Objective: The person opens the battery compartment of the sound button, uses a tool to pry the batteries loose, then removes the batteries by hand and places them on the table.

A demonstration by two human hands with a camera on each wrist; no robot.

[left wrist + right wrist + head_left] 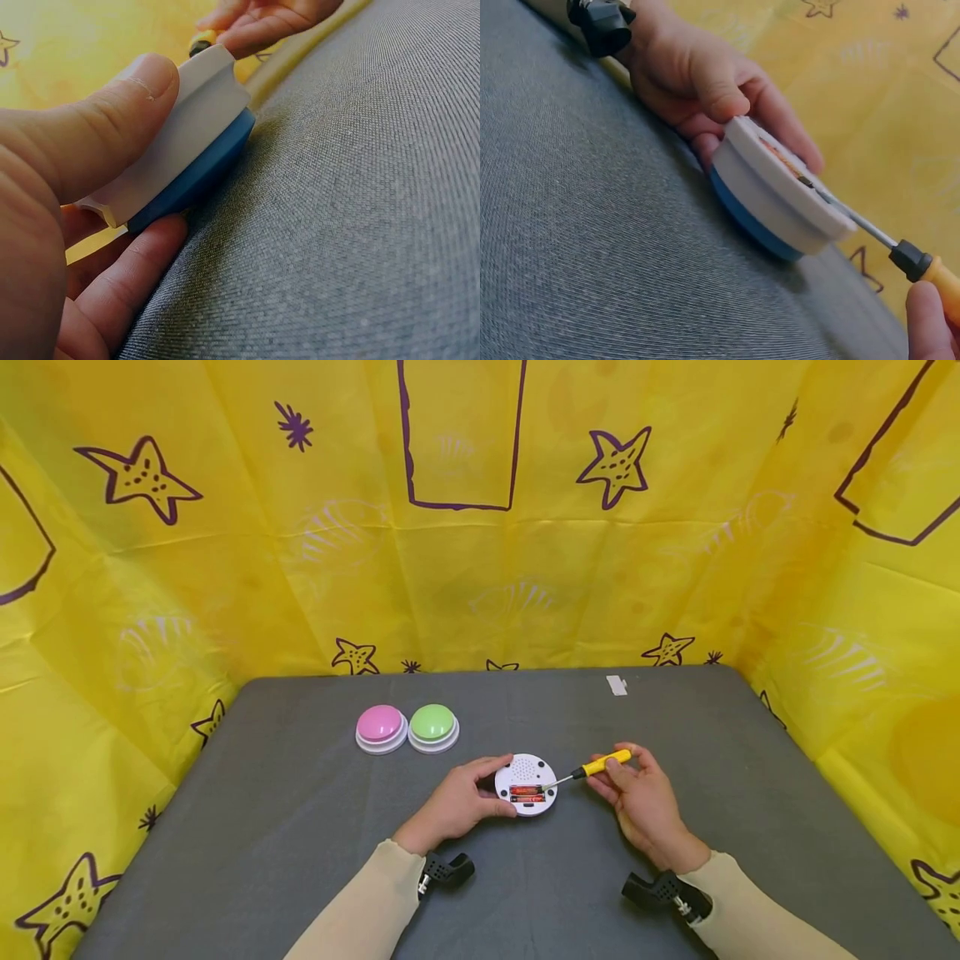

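My left hand [459, 799] grips a round white buzzer button [527, 766] by its left side, thumb and fingers around the rim. It is turned underside up, its blue dome [196, 180] facing the table in the left wrist view. Two red batteries [527, 793] lie side by side in its uncovered compartment. My right hand [647, 806] holds a screwdriver [606, 762] with a yellow handle and black collar. The screwdriver's metal shaft [864, 223] reaches into the compartment, its tip at the right end of the batteries.
A pink button [379, 724] and a green button [432, 723] stand side by side, dome up, at the back left. A small white battery cover [617, 685] lies near the table's far edge. Yellow patterned cloth [480, 568] surrounds the grey table [300, 860] at the back and sides.
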